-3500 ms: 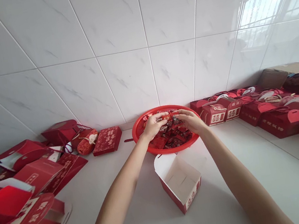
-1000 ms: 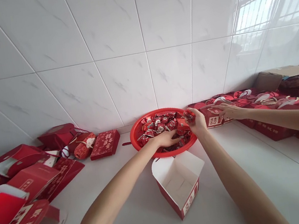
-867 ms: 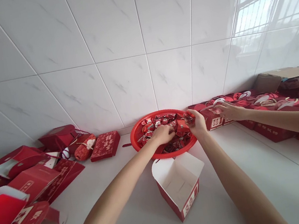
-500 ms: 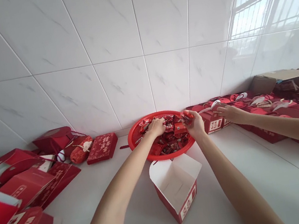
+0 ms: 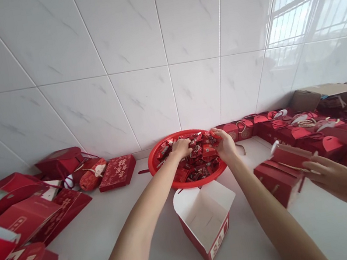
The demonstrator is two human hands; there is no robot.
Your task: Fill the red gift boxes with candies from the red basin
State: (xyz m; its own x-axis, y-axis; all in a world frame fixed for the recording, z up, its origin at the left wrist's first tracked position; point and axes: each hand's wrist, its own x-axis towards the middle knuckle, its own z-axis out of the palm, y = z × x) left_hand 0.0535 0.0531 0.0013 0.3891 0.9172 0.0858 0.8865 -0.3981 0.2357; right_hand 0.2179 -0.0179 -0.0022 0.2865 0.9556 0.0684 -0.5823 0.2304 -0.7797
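The left hand (image 5: 181, 148) is resting over the far left part of a red basket (image 5: 202, 181), its fingers bending down among the wrapped sweets (image 5: 200, 172); whether that grip is closing on anything cannot be told, the fingertips being hidden. The right hand (image 5: 225, 143) is working at the basket's right rim, its grip closing on at least one red sweet (image 5: 213, 135); the full count is not showing. The remaining sweets are lying loose in the basket.

An open box (image 5: 194, 238) is standing upright on the table (image 5: 94, 232) just in front of the basket, between the forearms, its white flaps spreading outward. Contact between flaps and basket cannot be confirmed. To the right, a co-worker's hand (image 5: 329, 172) is holding a tilted red box (image 5: 280, 181) by its cord, near the right forearm.

Hazards, in this inspector's judgement: the tilted box could be bumping the right forearm, shaking sweets from the right grip. Rummaging by the left hand could be pushing sweets over the low rim. A low-passing wrist could be catching the flaps, shifting or tipping the light open box.
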